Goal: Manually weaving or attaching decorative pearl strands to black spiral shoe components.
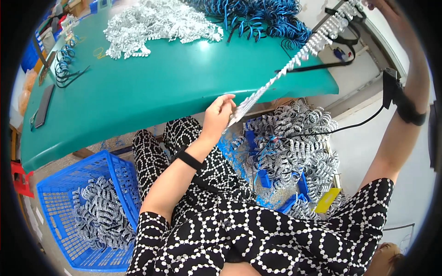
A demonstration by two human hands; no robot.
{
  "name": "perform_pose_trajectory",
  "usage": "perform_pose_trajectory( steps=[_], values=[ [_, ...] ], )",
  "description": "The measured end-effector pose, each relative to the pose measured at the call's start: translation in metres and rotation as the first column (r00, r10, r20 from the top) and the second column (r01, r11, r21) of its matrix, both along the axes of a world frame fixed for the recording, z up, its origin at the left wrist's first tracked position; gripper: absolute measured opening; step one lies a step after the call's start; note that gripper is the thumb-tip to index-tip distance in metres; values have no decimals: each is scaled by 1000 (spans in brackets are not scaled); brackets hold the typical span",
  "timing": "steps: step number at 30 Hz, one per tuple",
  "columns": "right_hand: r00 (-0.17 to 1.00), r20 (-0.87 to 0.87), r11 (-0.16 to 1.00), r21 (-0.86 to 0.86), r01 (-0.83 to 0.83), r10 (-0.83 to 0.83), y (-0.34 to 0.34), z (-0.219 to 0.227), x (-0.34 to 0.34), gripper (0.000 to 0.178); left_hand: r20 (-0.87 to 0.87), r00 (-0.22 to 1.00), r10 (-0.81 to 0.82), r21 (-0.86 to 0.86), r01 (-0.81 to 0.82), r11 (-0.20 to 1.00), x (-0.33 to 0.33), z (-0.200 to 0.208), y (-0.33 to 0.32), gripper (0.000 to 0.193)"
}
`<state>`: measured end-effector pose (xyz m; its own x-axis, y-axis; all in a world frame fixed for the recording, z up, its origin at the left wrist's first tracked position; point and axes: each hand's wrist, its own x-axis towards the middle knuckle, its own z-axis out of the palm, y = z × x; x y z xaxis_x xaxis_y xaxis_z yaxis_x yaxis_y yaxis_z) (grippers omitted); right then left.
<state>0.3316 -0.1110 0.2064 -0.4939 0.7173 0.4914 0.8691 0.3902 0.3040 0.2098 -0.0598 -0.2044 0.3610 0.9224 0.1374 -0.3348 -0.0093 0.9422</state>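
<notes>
A white coiled strip [287, 69], stretched and partly smeared by motion, slants from above my lap up to the top right. At its lower end my left hand [218, 115] is closed around it, just off the near edge of the green table. My right hand [390, 14] is raised high at the upper right, fingertips at the strip's top end. The picture's edge and the blur partly hide those fingers. A pile of similar white coils [161, 25] lies on the table's far side, with blue and black coils [262, 18] to its right.
A green table [152, 87] spans the front, with a phone [44, 106] and loose blue coils [65, 62] at left. A blue basket [50, 207] of grey-white coils stands low left. More black-and-white coils [299, 138] heap below right. A cable [350, 129] runs to a right-wrist device.
</notes>
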Motion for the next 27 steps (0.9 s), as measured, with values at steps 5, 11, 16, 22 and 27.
perform_pose_trajectory(
  steps=[5, 11, 16, 22, 27],
  values=[
    [989, -107, 986, -140, 90, -105, 1, 10, 12, 22, 395, 681, -617, -56, 688, 723, -15, 15, -5, 40],
    [940, -227, 963, -144, 228, -256, 13, 6, 50, 20, 361, 544, -757, -57, 824, 564, -59, 8, -8, 42],
    [972, -1, 939, -260, 225, -233, 27, 17, 105, 27, 438, 544, -716, -119, 824, 554, -85, 29, -11, 36],
    [979, -90, 947, -284, 149, -181, 34, 12, 123, 28, 403, 637, -658, -213, 764, 609, -99, 40, -16, 32],
    [942, -212, 929, -323, 183, -259, 27, -5, 104, 27, -531, 842, 97, 382, 135, 914, -108, 63, -29, 33]
  ],
)
